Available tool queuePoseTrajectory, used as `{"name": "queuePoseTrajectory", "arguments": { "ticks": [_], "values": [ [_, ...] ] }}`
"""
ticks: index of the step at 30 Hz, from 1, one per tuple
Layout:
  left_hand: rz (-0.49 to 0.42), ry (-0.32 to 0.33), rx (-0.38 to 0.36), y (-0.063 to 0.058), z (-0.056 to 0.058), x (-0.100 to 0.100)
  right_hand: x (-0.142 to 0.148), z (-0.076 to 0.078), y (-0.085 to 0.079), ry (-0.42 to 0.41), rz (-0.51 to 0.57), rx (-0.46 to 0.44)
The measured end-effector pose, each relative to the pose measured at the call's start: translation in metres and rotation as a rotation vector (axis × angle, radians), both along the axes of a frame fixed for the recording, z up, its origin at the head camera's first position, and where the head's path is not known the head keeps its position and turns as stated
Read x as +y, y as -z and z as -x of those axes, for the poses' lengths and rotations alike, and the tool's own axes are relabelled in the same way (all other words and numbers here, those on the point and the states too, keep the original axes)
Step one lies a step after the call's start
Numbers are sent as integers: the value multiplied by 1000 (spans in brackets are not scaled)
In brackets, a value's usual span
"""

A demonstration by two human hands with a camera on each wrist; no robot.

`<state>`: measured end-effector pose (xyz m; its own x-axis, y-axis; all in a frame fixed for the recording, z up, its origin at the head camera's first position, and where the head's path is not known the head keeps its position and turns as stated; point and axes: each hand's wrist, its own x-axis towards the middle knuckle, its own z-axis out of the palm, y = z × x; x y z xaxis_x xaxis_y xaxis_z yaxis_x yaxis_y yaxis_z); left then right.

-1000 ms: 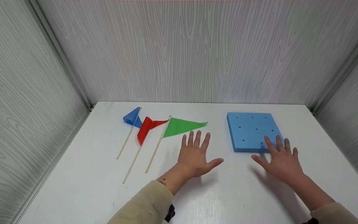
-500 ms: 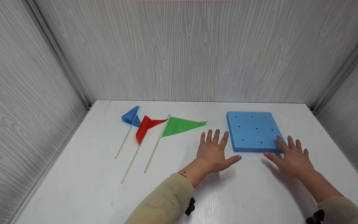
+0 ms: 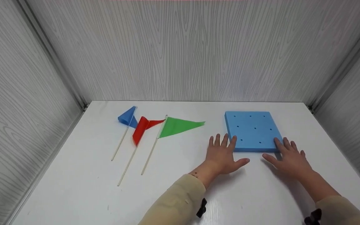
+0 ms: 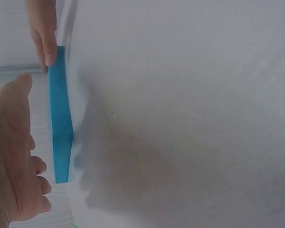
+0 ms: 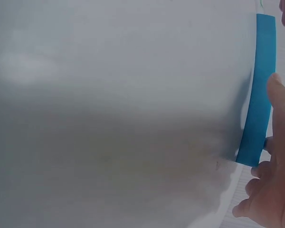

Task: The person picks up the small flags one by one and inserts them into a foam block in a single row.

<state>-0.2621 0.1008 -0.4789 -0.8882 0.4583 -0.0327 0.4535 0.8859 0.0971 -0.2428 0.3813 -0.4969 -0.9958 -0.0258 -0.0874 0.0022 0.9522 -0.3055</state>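
A flat light-blue square block with several small holes lies on the right side of the white table. My left hand, fingers spread, is at its near left corner, one fingertip overlapping the corner in the head view. At the near right corner is my right hand, its fingers also spread and its index fingertip over the edge. In the left wrist view the left hand appears apart from the block's side. Whether the right hand touches the block's side I cannot tell.
Three pennant flags on thin sticks lie to the left: a blue flag, a red flag and a green flag. Grey wood-grain panels enclose the white table at the back and sides.
My left hand has moved right, from near the green flag to the block's near left corner. My right hand has shifted slightly right, to the near right corner. The flags and block stay put.
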Motion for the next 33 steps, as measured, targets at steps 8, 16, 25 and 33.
{"name": "queuePoseTrajectory", "arguments": {
  "ticks": [8,16,25,33],
  "values": [
    [2,2,-31,8,3,0,-5,-1,-2,-3,-5,6],
    [-30,9,-50,10,3,-10,-17,-7,-2,2,-4,18],
    [-44,-2,-49,12,-2,-29,-40,-17,-3,-8,-39,12],
    [-31,0,-36,8,-12,-57,-65,-24,-4,-44,-60,51]
  ]
}}
